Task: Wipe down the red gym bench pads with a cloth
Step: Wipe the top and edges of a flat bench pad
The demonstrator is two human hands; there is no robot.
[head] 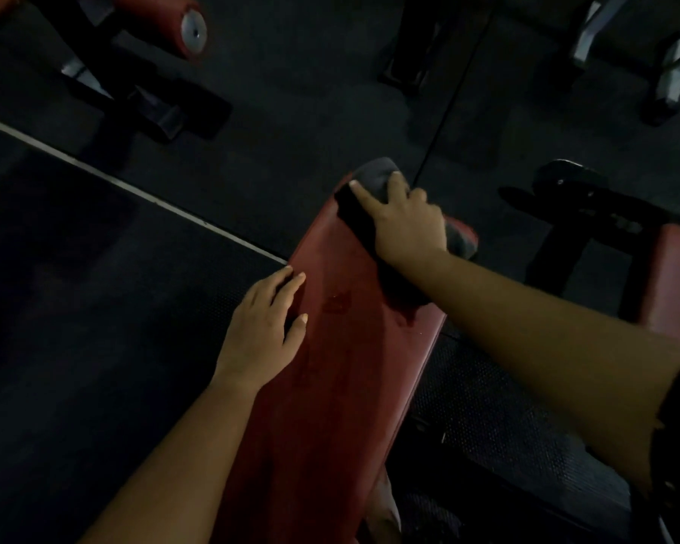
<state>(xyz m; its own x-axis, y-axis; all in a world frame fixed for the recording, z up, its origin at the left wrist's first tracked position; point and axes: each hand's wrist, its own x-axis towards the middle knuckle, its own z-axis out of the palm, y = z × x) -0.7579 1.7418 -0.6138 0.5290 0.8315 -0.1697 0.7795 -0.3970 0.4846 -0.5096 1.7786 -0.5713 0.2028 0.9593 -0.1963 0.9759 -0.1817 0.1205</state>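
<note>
Grey-black cloth (375,176) pinned flat at far end of red bench pad (342,386) under spread right hand (407,225); left hand (262,331) flat, fingers straight, on pad's left edge, nearer. Risks pushing cloth off far end onto floor (291,151). Possibly misses damp-looking marks (336,304) mid-pad in dim light.

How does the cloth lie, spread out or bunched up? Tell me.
Spread out. The cloth lies flat across the far end of the red pad, under the straight fingers of the right hand.
</note>
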